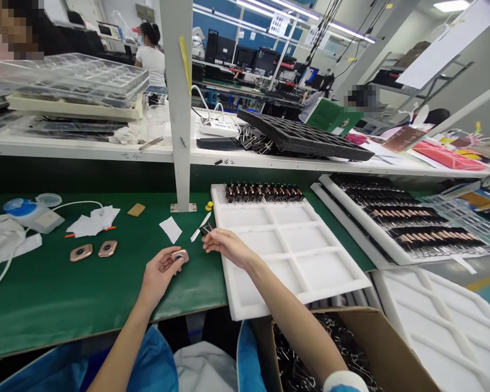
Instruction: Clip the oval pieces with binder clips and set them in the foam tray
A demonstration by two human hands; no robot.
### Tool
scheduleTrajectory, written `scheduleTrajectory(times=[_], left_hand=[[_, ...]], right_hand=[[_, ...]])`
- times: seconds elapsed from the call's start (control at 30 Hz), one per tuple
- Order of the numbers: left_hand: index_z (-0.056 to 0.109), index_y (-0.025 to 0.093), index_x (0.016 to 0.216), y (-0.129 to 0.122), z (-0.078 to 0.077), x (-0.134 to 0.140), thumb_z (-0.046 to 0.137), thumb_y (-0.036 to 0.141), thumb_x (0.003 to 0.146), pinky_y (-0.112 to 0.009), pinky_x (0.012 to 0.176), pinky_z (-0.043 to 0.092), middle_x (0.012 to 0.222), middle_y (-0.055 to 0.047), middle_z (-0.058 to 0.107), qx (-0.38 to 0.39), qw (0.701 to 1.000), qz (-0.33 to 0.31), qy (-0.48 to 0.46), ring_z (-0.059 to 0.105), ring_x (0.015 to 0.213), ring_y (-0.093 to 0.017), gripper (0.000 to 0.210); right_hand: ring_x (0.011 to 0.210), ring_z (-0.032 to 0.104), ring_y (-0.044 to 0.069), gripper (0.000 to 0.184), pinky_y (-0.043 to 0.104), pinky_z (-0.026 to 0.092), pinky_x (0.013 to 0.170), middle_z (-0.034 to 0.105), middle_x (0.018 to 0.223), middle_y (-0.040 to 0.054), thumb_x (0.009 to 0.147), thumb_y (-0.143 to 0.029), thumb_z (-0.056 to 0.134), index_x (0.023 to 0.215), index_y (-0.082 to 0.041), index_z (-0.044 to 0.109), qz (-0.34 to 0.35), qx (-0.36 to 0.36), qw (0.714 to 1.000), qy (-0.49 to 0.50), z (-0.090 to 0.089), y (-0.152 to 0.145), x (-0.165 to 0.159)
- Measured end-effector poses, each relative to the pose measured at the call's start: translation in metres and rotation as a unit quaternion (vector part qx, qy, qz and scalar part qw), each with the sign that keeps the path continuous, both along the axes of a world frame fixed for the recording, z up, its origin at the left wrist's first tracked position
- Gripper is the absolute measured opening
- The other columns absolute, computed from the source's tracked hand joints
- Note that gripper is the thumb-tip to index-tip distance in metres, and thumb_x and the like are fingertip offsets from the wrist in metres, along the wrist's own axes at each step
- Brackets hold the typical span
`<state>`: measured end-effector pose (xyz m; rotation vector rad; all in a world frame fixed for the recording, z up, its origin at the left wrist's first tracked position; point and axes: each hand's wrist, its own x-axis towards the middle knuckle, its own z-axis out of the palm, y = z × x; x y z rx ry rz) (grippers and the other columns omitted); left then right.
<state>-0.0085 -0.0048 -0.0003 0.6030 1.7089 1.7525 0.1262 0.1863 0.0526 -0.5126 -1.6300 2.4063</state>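
Note:
My left hand (157, 275) is closed around a rose-gold watch case (180, 255), its round dark centre facing up. A black binder clip (206, 229) with wire handles is pinched in the fingers of my right hand (232, 247), just right of the case and apart from it. Two similar cases, a left one (81, 252) and a right one (108, 249), lie on the green mat (106, 294). Beside my right hand is a white foam tray (227, 277), with a row of clipped pieces (265, 192) along its far edge.
A white pen (200, 227) and a paper piece (170, 230) lie beyond my hands. At far left stands a blue-capped bottle (36, 213). Filled foam trays (351, 226) stand right. Below, a cardboard box (386, 340) holds many binder clips. A post (182, 136) supports the shelf.

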Motion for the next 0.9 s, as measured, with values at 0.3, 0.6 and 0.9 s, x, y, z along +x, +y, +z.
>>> scheduleTrajectory(times=[0.3, 0.6, 0.9], left_hand=[[0.073, 0.017, 0.106, -0.003, 0.007, -0.008, 0.086, 0.039, 0.072, -0.029, 0.056, 0.047, 0.09, -0.008, 0.075, 0.065, 0.991, 0.025, -0.11, 0.062, 0.064, -0.016, 0.042], [0.077, 0.016, 0.103, -0.007, 0.01, -0.005, 0.091, 0.035, 0.065, -0.03, 0.053, 0.049, 0.082, -0.009, 0.075, 0.051, 0.986, -0.014, -0.157, 0.062, 0.059, -0.017, 0.045], [0.077, 0.014, 0.103, -0.007, 0.014, -0.003, 0.092, 0.032, 0.067, -0.026, 0.052, 0.049, 0.081, -0.009, 0.077, 0.054, 0.983, -0.021, -0.177, 0.065, 0.058, -0.016, 0.043]], right_hand=[[0.082, 0.067, 0.016, 0.044, 0.032, 0.052, 0.08, 0.07, 0.09, 0.0012, 0.074, -0.048, 0.086, 0.095, -0.022, 0.057, 0.035, 0.115, 0.993, 0.006, -0.015, -0.019, 0.011], [0.048, 0.051, 0.011, 0.043, 0.025, 0.038, 0.048, 0.06, 0.062, -0.0034, 0.079, -0.058, 0.075, 0.089, -0.018, 0.063, 0.027, 0.1, 0.994, -0.014, -0.023, -0.02, 0.008], [0.062, 0.042, 0.011, 0.046, 0.026, 0.034, 0.057, 0.047, 0.069, -0.0037, 0.101, -0.056, 0.048, 0.118, -0.016, 0.064, 0.094, 0.227, 0.969, -0.007, -0.02, -0.021, 0.015]])
